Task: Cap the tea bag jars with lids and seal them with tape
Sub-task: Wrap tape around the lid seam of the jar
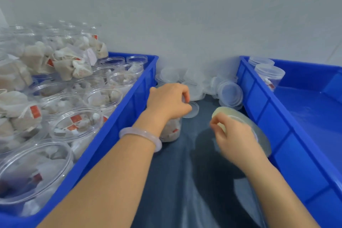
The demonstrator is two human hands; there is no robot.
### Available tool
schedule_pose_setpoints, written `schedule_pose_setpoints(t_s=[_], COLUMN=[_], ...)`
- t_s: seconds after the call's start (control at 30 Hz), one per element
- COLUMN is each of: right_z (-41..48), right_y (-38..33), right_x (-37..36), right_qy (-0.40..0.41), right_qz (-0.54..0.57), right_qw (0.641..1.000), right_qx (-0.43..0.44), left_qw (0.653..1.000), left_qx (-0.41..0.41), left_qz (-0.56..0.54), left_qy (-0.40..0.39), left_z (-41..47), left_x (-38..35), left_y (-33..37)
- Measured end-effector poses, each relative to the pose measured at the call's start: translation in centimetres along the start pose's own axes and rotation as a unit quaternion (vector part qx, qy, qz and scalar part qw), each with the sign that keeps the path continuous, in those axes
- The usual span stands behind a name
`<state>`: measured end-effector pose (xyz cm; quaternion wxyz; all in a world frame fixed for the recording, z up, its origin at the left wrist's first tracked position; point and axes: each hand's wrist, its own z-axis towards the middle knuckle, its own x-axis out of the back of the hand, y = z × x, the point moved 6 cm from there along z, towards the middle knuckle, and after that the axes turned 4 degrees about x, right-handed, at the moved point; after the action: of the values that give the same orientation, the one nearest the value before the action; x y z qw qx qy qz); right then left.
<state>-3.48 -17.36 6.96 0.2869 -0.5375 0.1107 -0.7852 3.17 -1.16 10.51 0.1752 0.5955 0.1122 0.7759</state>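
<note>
Between the two crates, a tea bag jar point(171, 131) stands on the dark table. The left hand point(168, 101), a pale bangle point(140, 135) on its wrist, sits over the jar's mouth with its fingers curled on the edge of a clear lid point(192, 110). I can't tell whether the lid is seated.

Just beside it, the right hand point(231, 138) grips a tape roll point(240, 114), thumb and forefinger pinched together at its rim.

The left blue crate point(129, 101) holds open jars of tea bags point(103, 96). Loose lids point(229, 92) are heaped by the wall, and capped jars point(269, 74) stand in the right blue crate point(268, 116).
</note>
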Motion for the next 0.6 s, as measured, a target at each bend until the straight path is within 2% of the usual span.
schedule_pose_setpoints(t_s=[0.13, 0.2, 0.27, 0.37, 0.4, 0.47, 0.53, 0.6], right_z=[2.2, 2.1, 1.9, 1.8, 1.9, 2.1, 2.4, 3.1], right_y=[2.0, 2.5, 3.1, 3.9, 3.7, 3.0, 2.3, 1.1], right_x=[-3.5, -6.0, -7.5, -8.1, -7.8, -6.4, -5.2, -5.1], right_qy=[-0.097, -0.136, -0.157, -0.152, -0.130, -0.049, 0.006, -0.023], right_qz=[-0.012, -0.046, -0.086, -0.091, -0.066, 0.063, 0.236, 0.361], right_qw=[0.995, 0.990, 0.984, 0.984, 0.989, 0.996, 0.971, 0.932], right_qx=[-0.021, 0.000, 0.003, 0.009, 0.022, 0.043, 0.045, 0.028], left_qw=[0.999, 0.986, 0.950, 0.895, 0.876, 0.850, 0.818, 0.778], left_qx=[-0.020, -0.026, -0.036, -0.029, -0.012, 0.024, 0.063, 0.095], left_qz=[-0.050, -0.164, -0.309, -0.430, -0.459, -0.505, -0.559, -0.610], left_qy=[0.005, -0.003, 0.013, 0.119, 0.147, 0.147, 0.120, 0.118], left_z=[0.2, 0.1, -0.1, -0.6, -0.8, -1.4, -1.9, -2.2], left_x=[0.2, 0.4, 0.9, 1.6, 1.4, -0.2, -2.4, -3.8], left_y=[-0.3, -0.4, -0.4, -1.6, -2.4, -3.5, -4.1, -4.5])
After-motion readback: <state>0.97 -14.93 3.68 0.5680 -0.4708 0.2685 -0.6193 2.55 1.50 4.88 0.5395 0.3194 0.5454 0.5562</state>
